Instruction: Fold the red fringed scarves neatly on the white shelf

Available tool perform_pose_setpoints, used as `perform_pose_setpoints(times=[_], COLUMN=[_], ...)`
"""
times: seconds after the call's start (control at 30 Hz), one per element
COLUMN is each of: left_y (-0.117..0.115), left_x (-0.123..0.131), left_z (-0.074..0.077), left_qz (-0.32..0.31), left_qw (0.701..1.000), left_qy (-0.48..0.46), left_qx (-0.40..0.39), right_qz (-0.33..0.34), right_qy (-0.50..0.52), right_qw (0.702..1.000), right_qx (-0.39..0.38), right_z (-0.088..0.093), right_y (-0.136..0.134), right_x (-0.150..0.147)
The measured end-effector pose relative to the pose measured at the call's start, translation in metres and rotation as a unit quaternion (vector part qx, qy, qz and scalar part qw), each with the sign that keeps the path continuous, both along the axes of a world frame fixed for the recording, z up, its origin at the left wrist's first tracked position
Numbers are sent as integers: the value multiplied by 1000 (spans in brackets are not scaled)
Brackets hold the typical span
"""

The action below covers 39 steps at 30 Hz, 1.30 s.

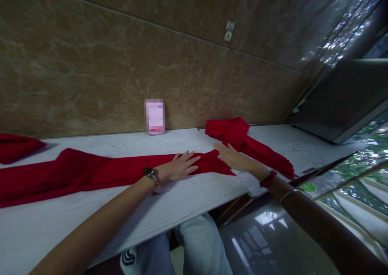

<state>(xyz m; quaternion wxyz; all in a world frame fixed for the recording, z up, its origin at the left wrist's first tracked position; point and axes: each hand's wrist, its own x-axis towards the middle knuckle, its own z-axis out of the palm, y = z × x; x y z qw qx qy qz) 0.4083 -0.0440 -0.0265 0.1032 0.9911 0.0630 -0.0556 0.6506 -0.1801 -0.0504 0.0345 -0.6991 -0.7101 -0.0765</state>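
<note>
A long red scarf (121, 169) lies stretched along the white wood-grain table, with a raised fold toward the left. My left hand (178, 166) rests flat on it, fingers spread, a dark watch and a beaded bracelet at the wrist. Close to the scarf's right end, my right hand (232, 157) is held with its fingers straight; whether it presses on the cloth I cannot tell. Just beyond the right hand lies a second red scarf (260, 145), bunched at its back end and fringed at its front end.
More red cloth (18, 147) lies at the table's left back. A pink and white upright object (155, 117), blurred, leans by the brown tiled wall (106, 65). A dark panel (348, 101) stands at the right end of the white table (194, 202). Windows are on the far right.
</note>
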Motion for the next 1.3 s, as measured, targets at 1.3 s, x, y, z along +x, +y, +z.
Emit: perform_pose_setpoints(times=[1.3], left_y=[28], left_x=[-102], left_z=[7], left_qz=[18], left_qw=[981], left_qy=[-110], left_qx=[160], right_qz=[205], right_qy=[-85], right_qw=[971], right_qx=[85], right_z=[-5], right_y=[18], right_x=[-69])
